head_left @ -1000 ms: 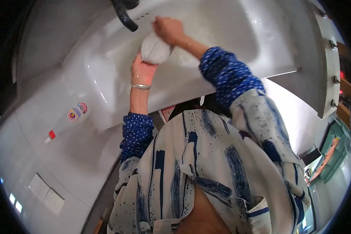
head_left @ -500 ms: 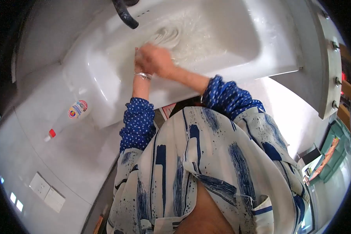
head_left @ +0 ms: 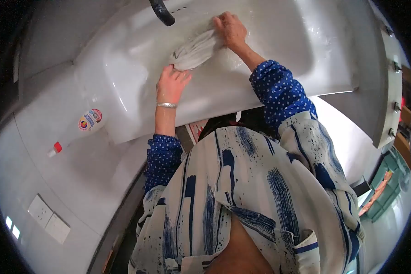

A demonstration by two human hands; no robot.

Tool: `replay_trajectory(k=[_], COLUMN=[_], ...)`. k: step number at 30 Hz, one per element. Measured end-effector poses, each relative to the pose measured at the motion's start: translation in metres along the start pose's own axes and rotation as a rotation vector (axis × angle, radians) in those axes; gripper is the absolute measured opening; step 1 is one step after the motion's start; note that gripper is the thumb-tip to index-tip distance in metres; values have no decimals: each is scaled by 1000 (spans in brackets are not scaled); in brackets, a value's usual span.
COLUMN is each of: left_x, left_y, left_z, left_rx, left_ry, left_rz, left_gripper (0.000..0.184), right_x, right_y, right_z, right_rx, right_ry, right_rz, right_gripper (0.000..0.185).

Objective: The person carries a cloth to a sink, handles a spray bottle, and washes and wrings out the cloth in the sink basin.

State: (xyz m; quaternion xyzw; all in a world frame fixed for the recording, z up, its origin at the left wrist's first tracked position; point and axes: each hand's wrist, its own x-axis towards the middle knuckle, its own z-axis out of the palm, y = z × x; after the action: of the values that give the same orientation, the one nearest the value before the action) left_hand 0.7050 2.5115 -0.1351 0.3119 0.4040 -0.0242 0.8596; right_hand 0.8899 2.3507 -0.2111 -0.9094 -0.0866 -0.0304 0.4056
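Observation:
A wet white cloth (head_left: pixel 194 52), bunched into a long bundle, lies in the white sink (head_left: pixel 146 98). My right hand (head_left: pixel 231 30) has its fingers curled around the bundle's upper right end. At the lower left end is my left hand (head_left: pixel 171 85), its fingers outstretched and touching the cloth's edge or just beside it. A bracelet circles the left wrist. Both forearms wear blue sleeves with white dots. Water shows around the cloth in the basin.
A dark faucet (head_left: pixel 162 13) hangs over the sink's far side. On the left ledge lies a clear bottle with a red cap (head_left: pixel 57 147) and a colourful label (head_left: pixel 90 119). Wall sockets (head_left: pixel 48 218) are at lower left; a green bin (head_left: pixel 388 182) stands at right.
My hands were together over the near left of the basin and have moved apart. The right went up and right to the cloth's far end; the left moved slightly down. The cloth is stretched longer.

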Motion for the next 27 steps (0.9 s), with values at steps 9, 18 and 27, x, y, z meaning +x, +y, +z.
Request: replay_trajectory(k=[9,18,27], left_x=[16,25,17], left_y=[1,-13,-3], left_z=[14,43,-22], left_rx=[76,92,627], left_ry=[-253,64,433], left_rz=[35,142,193], left_gripper=[51,43,51], right_x=[-106,-35,-17], right_y=[-171,-96,41], right_z=[-34,5,-28], right_rx=[502,163,234], right_ry=[-491,-256,-312], right_rz=[-347,-241,262], right_gripper=[18,14,34])
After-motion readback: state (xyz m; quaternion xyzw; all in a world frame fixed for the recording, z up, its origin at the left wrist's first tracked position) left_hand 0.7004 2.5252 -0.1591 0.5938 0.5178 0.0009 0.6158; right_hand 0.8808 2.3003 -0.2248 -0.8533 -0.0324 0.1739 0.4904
